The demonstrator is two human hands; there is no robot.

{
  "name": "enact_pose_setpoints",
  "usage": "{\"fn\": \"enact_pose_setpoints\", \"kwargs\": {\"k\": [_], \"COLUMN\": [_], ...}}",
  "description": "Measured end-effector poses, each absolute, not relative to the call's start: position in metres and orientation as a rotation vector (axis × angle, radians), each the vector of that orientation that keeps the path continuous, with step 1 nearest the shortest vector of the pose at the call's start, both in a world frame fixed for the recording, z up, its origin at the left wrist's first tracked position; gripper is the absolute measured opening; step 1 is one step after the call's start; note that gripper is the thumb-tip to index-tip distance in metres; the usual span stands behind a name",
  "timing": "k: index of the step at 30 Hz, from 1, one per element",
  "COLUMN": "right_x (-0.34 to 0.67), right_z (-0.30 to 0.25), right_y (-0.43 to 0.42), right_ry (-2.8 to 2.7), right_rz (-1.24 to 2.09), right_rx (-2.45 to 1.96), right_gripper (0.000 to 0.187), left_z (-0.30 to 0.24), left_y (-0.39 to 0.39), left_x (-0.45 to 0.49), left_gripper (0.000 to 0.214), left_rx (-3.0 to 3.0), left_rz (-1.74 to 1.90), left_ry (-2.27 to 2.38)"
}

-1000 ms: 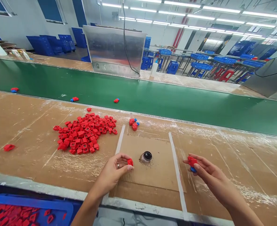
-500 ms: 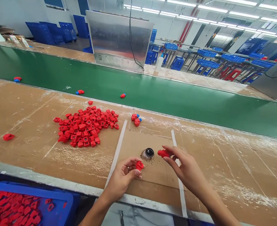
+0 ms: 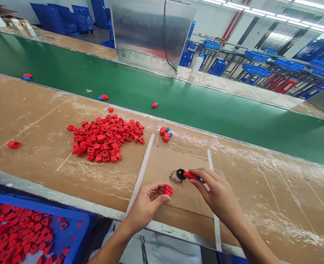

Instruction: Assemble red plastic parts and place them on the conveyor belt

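Starting well off to the left of the left hand, below the bench edge: passing a blue bin (image 3: 84, 234) lying part-filled with loose red pieces. Moving in, up and to the left of that hand: finding a heap of red pieces (image 3: 106, 137) spreading flat on the taped bench, lying within easy reach, probably for picking from one at a time. Coming to the left hand (image 3: 146, 203): curling nearly closed, pinching a small red block (image 3: 168, 190) between thumb tip and forefinger, holding it just above the cardboard sheet (image 3: 162, 161) and out past the fingertips, seemingly for keeping its faces clear of the palm. Looking at the block: showing squarish, bright red plastic, with what seems a hollow on the upper face. Just beyond and to the right of those fingertips: meeting a small round black fixture (image 3: 180, 173) standing on the sheet amid dark specks. Coming to the right hand (image 3: 217, 190): closing thumb and fingers on a longer red part (image 3: 190, 175), setting its far end against the fixture, touching as far as can be told, gripping from the rear, likely for leaving the tip free. Far beyond both hands: crossing a green belt (image 3: 206, 106) carrying a few stray red pieces.
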State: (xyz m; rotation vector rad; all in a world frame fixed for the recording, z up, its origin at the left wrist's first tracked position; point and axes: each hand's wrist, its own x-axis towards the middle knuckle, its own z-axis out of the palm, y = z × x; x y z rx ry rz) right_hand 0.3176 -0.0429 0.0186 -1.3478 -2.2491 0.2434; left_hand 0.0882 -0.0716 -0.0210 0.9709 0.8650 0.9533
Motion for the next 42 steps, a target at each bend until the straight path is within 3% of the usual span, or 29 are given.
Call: {"fn": "enact_pose_setpoints", "kwargs": {"k": [21,30,42], "right_x": [0.311,0.296,0.287], "right_z": [0.028,0.036,0.021], "right_y": [-0.044,-0.075,-0.086], "right_ry": [-2.24,-2.047,-2.064], "right_rz": [0.233,0.5,0.618], "right_rx": [-1.365,-1.323,-1.274], "right_gripper": [0.019,0.016,0.018], "left_z": [-0.026,-0.022,-0.018], "left_y": [-0.073,-0.074,-0.076], "left_x": [0.089,0.089,0.088], "left_gripper": [0.018,0.02,0.022], "left_rx": [0.903,0.932,0.95], "left_rz": [0.932,0.822,0.789], "left_ry": [0.807,0.773,0.738]}}
